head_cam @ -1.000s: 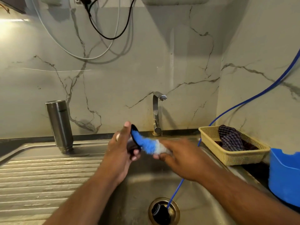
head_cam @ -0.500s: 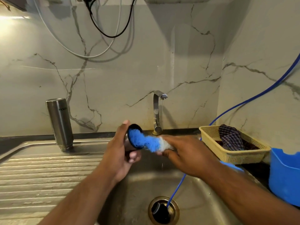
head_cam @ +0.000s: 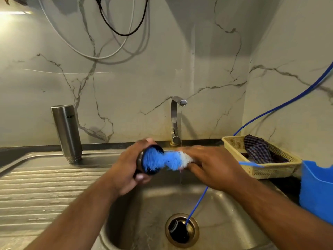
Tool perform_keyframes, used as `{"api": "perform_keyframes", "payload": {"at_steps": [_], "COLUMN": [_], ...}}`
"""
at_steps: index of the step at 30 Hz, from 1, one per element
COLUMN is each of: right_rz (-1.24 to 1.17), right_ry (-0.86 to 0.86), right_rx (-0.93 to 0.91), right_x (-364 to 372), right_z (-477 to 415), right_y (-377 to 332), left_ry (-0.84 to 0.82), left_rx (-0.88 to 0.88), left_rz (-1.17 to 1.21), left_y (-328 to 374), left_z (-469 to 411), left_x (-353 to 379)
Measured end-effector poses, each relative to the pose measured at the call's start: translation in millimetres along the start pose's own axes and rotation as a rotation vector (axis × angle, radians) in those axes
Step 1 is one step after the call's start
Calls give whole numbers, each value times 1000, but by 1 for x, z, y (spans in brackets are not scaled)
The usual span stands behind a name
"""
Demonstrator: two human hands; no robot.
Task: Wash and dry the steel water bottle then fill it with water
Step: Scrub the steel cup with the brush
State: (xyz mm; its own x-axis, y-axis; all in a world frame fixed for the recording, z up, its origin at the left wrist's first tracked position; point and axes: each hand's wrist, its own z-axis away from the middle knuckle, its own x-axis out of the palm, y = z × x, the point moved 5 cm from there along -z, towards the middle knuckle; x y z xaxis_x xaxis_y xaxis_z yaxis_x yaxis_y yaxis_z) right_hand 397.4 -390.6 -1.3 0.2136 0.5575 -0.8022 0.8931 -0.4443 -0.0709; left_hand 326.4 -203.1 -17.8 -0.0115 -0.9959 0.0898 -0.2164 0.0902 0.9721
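The steel water bottle (head_cam: 66, 132) stands upside down on the drainboard at the back left, away from both hands. My left hand (head_cam: 126, 168) grips the bottle's black cap (head_cam: 153, 173) over the sink basin, open side facing right. My right hand (head_cam: 214, 166) holds a blue and white bottle brush (head_cam: 162, 159), and its blue bristles press into the cap. The brush's thin blue handle (head_cam: 251, 164) sticks out to the right behind my hand. A thin stream of water falls from the tap (head_cam: 177, 120) just behind the brush.
A ribbed steel drainboard (head_cam: 36, 192) lies left of the sink basin (head_cam: 144, 213). A blue hose (head_cam: 196, 204) runs into the drain (head_cam: 182, 230). At the right stand a beige basket (head_cam: 270, 170) with a checked cloth (head_cam: 257, 148) and a blue tub (head_cam: 317, 188).
The brush's bristles have pushed deeper into the cap, which now faces more toward me. Both hands have stayed above the basin in front of the tap.
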Motion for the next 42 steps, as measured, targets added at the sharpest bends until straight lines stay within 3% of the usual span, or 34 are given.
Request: {"api": "perform_keyframes", "payload": {"at_steps": [2, 4, 7, 9, 11, 13, 16, 21, 27, 30, 32, 36, 40, 42], "right_rz": [-96, -80, 26, 168, 313, 408, 445, 454, 345, 223, 182, 253, 291, 270], "right_ry": [23, -41, -157, -189, -164, -78, 0, 57, -39, -52, -51, -82, -45, -46], "right_rx": [41, 74, 75, 21, -42, -96, -97, -130, -141, -109, -131, -128, -49, -1], "right_x": [2, 8, 14, 11, 3, -4, 2, 10, 22, 20, 20, 12, 1, 4], "right_z": [-2, -3, -4, -2, -1, -2, -1, -1, 2, -2, -2, -2, -6, -4], "right_y": [-8, -17, -29, -35, -40, -40, -33, -34, -42, -49, -56, -55, -33, -28], "left_ry": [119, 340, 542, 599, 558, 472, 431, 415, 250, 245, 352, 561, 453, 384], "left_rx": [60, 87, 82, 43, 24, -27, -121, -286, -476, -420, -335, -161, -89, -87], "left_rz": [290, 315, 87, -256, -583, -690, -628, -267, -197, -21, 37, -437, -611, -579], "left_y": [-2, -7, -10, -10, -10, -14, -21, -31, -29, -21, -20, -12, -6, -7], "left_z": [-4, -5, -3, -1, -5, -8, -6, -2, 3, 2, 1, 3, -4, -6], "left_x": [1, 1, 0, -4, -7, -7, -8, -14, -17, -18, -20, -20, -1, 4]}}
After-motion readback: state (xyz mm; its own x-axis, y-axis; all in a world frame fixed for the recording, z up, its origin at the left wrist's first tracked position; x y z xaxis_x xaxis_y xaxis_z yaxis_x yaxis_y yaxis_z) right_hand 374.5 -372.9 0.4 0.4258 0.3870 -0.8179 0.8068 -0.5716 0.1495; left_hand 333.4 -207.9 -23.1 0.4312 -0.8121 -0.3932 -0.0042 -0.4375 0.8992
